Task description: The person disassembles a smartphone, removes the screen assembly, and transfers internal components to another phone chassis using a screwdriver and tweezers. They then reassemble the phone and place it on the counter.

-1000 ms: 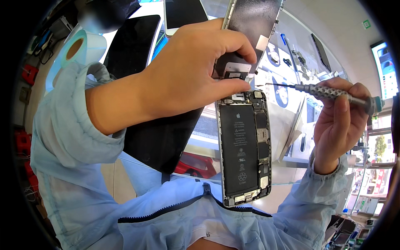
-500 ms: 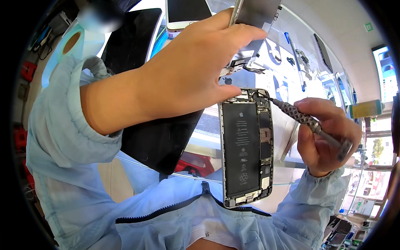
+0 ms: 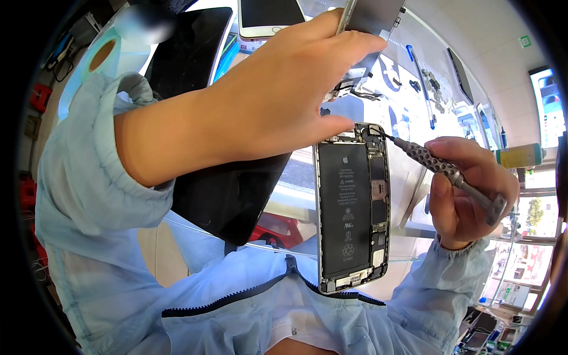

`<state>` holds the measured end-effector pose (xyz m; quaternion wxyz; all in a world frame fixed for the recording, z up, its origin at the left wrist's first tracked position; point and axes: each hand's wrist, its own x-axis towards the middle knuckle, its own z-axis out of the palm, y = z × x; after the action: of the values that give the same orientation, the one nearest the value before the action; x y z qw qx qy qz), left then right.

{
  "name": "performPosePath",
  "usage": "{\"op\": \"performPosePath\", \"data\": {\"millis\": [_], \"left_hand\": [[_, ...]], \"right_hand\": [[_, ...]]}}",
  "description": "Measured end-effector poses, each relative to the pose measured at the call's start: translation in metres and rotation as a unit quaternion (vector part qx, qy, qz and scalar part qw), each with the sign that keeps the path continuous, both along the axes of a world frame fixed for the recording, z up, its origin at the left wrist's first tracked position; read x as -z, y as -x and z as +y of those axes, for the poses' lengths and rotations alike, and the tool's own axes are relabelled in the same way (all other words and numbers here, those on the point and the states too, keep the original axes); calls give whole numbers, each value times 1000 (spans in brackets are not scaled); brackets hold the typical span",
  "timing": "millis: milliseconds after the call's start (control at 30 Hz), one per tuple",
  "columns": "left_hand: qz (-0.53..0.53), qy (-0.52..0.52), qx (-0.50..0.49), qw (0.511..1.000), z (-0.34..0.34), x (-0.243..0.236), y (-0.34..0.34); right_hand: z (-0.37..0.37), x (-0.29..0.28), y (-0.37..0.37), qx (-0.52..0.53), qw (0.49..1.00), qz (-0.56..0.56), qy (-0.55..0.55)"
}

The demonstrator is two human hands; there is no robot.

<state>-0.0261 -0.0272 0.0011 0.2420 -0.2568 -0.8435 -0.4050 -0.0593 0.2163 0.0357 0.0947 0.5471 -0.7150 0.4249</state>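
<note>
An opened phone body (image 3: 378,204) lies in front of me, its black battery (image 3: 343,207) and circuit parts exposed. My left hand (image 3: 284,89) is closed around the edge of the detached-looking display panel (image 3: 368,21), tilted up above the phone's top end. Its thumb rests at the top edge of the phone body. Whether flex cables still join panel and body is hard to see. My right hand (image 3: 470,183) grips a metal screwdriver (image 3: 435,163) with a dimpled handle. The driver's dark tip reaches the top right corner of the phone body.
Under my left forearm lies a large black tablet (image 3: 231,201). A white-fronted phone (image 3: 272,18) sits at the back, left of the panel. A blue pen (image 3: 421,89) and small loose parts (image 3: 435,89) lie far right. A yellow-green bottle (image 3: 519,155) stands beyond my right hand.
My left hand and the display panel have shifted slightly right. My right hand with the screwdriver has also moved a little right, its tip staying by the phone's top right corner.
</note>
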Motion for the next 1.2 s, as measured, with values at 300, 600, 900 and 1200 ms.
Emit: {"op": "performPosePath", "data": {"millis": [300,600,900,1200], "left_hand": [[82,82,-37,993,3,4,11],[95,72,-40,992,2,9,12],[82,71,-39,993,2,8,14],[62,71,-45,995,2,8,15]], "right_hand": [[0,3,-6,10,1000,-11,-18],[-4,2,-6,-4,997,54,-55],[-2,1,-3,-8,998,36,-51],[-4,1,-6,-13,997,52,-61]]}}
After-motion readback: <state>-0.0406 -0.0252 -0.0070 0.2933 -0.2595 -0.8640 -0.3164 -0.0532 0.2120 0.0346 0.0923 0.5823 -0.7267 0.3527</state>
